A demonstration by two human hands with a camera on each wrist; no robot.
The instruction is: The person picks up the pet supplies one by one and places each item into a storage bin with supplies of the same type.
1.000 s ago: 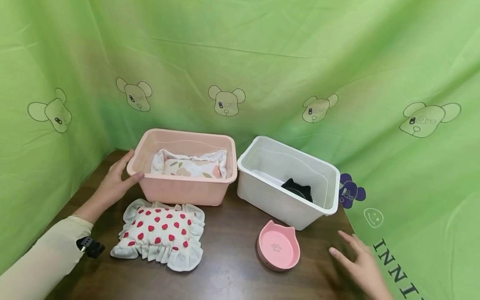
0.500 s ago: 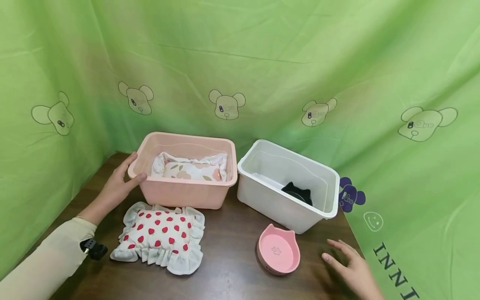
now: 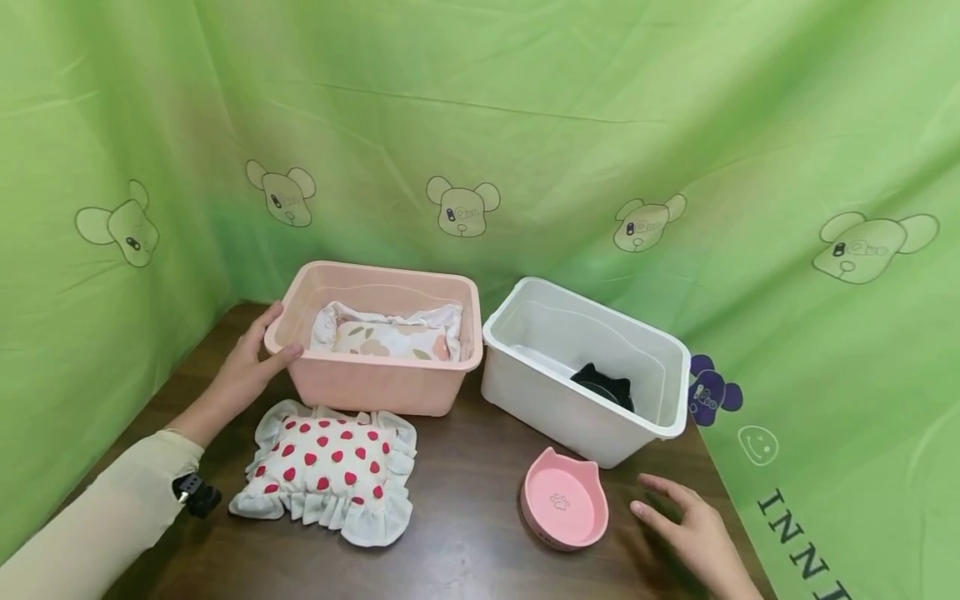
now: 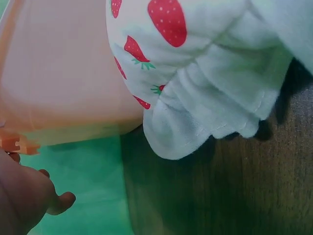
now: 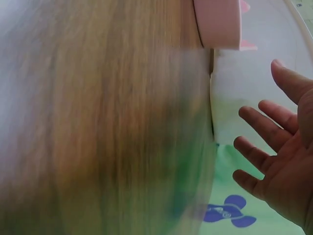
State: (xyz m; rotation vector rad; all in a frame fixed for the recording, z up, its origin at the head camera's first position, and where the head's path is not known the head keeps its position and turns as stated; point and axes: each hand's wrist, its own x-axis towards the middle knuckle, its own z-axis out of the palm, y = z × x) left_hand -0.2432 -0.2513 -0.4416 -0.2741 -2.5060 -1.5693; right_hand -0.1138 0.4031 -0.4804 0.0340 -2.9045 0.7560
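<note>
Green curtain [image 3: 480,108]. Before it, dark table [image 3: 465,537]. On table, pink bin [image 3: 375,387] and, just beside, white bin [image 3: 558,408]. Strawberry cushion [image 3: 330,462] in front of pink bin, floral cushion [image 3: 393,340] inside. Left hand [image 3: 243,367] touching pink bin's corner, thumb and fingers apart. Right hand [image 3: 693,525] spread, holding nothing, near pink bowl [image 3: 566,500] on table. Black dish [image 3: 606,387] inside white bin.

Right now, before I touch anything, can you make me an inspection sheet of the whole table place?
Surface: brown table, wood grain.
Job's things: pink bin with flowery pillow inside; white bin with black bowl inside; strawberry pillow and pink bowl in front.
Clutter: nothing seen.
Hands: left hand touches the pink bin's rim; right hand, fingers spread, beside the pink bowl, holding nothing.
Cables: nothing seen.
Surroundings: green curtain with printed animal faces.
</note>
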